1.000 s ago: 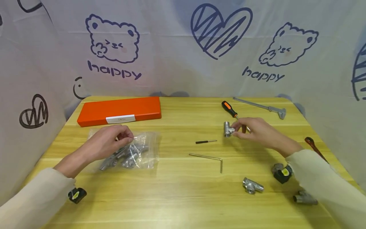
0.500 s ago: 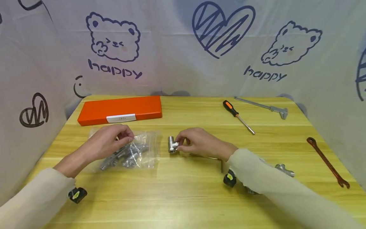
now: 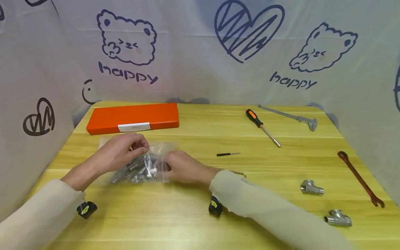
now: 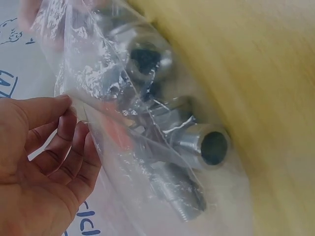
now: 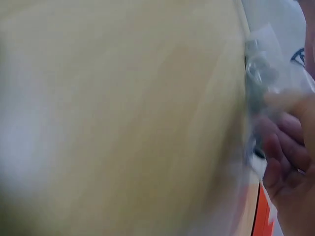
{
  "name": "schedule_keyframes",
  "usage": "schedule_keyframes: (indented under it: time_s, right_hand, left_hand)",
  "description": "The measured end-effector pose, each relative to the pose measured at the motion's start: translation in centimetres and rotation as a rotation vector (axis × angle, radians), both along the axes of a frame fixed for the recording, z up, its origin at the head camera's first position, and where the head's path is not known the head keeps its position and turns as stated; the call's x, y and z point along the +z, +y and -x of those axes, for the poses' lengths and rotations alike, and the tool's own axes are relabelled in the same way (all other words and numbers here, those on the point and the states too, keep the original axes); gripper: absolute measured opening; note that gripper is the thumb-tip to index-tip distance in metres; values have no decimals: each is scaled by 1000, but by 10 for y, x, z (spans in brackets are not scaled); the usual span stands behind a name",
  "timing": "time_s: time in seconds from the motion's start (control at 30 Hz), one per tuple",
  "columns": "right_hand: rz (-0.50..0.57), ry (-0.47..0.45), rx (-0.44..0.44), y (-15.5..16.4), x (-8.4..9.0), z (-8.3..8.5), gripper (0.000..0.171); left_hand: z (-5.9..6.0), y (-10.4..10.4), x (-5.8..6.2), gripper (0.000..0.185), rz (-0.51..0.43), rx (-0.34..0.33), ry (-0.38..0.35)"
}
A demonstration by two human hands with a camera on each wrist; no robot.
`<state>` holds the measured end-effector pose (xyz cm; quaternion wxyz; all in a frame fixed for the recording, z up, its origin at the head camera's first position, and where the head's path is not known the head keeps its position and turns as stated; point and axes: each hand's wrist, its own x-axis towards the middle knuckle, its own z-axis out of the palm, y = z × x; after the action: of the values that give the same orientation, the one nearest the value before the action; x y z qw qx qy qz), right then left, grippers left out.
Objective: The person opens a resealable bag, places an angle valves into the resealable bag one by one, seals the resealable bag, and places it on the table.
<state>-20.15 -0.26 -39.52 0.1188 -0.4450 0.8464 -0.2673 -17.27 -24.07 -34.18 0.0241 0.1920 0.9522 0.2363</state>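
My left hand [image 3: 122, 151] pinches the upper edge of a clear plastic zip bag [image 3: 165, 146] between thumb and fingertips. Several metal pipe fittings [image 4: 202, 147] lie inside, seen through the film in the left wrist view. From the right, my right hand [image 3: 187, 168] reaches into the bag's mouth, its fingertips behind the plastic and curled at a silvery pipe tee [image 3: 152, 172]. Glare and film partly hide that grip. In the right wrist view the right hand [image 5: 293, 162] is blurred against the bag.
Two pipe tees [image 3: 311, 187] [image 3: 339, 218] lie at the right, beside a red-brown wrench [image 3: 359, 178]. Farther back are a screwdriver [image 3: 262, 126], a caliper [image 3: 290, 116] and an orange box [image 3: 134, 116]. A small black screwdriver [image 3: 228, 154] and a partly covered hex key [image 3: 239, 172] lie mid-table.
My right hand has carried a pipe tee leftward from near the screwdriver, across the table and into the bag's mouth. My left hand has kept its pinch on the bag.
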Motion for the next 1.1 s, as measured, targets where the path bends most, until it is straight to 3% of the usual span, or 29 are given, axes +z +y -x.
schedule_keyframes:
  time_s: [0.13, 0.23, 0.43, 0.6, 0.77, 0.93, 1.1]
  right_hand:
    - [29, 28, -50, -11, 0, -5, 27]
    - [49, -1, -101, -7, 0, -5, 27]
    - [78, -48, -153, 37, 3, 3, 22]
    - [68, 25, -182, 109, 15, 15, 24]
    - [-4, 86, -298, 197, 29, 18, 23]
    - [-59, 123, -404, 286, 37, 4, 18]
    - [-136, 92, -513, 362, 37, -19, 16]
  left_hand:
    - [1, 0, 1, 6, -2, 6, 3]
    - [2, 0, 2, 6, -5, 10, -4]
    - [0, -1, 2, 8, -1, 7, -13]
    - [-2, -4, 2, 9, 3, 14, -18]
    - [-2, -4, 3, 10, -8, 23, -29]
    - [-2, -3, 5, 7, 0, 16, -13]
    - [0, -1, 8, 8, 13, 15, -11]
